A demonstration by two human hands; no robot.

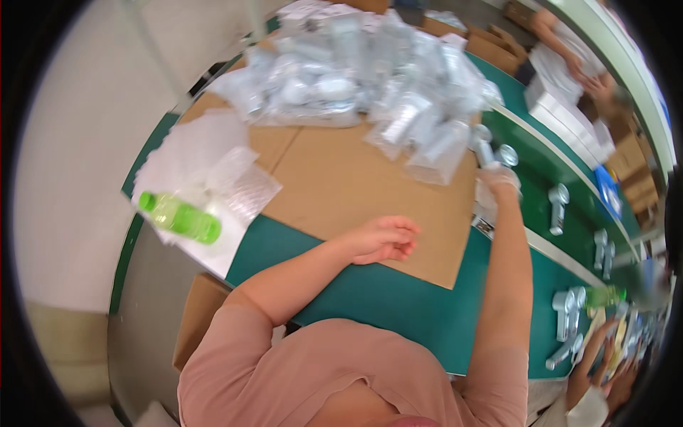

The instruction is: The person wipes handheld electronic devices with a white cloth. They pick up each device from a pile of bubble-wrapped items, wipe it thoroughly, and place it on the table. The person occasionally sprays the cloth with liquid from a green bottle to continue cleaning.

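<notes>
My left hand [384, 240] hovers over the brown cardboard sheet [334, 185], its fingers loosely curled and a gap showing by the thumb. I see nothing in it. At the right edge of the cardboard, my right hand [500, 176], in a thin whitish glove, reaches to the belt. It appears closed on a silver round-headed device with a handle [506, 155]; its fingertips are partly hidden and blurred. A similar silver device [482, 139] lies just beyond it. Farther along the green belt [530, 167] rests another silver device [558, 208].
Clear plastic bags holding items [341, 78] are heaped at the far side. White foam sheets [192, 156] and a green-capped bottle [181, 217] lie left. Co-workers' hands [580, 75] show beyond the belt beside white boxes [565, 121], with more hands [605, 356] at lower right.
</notes>
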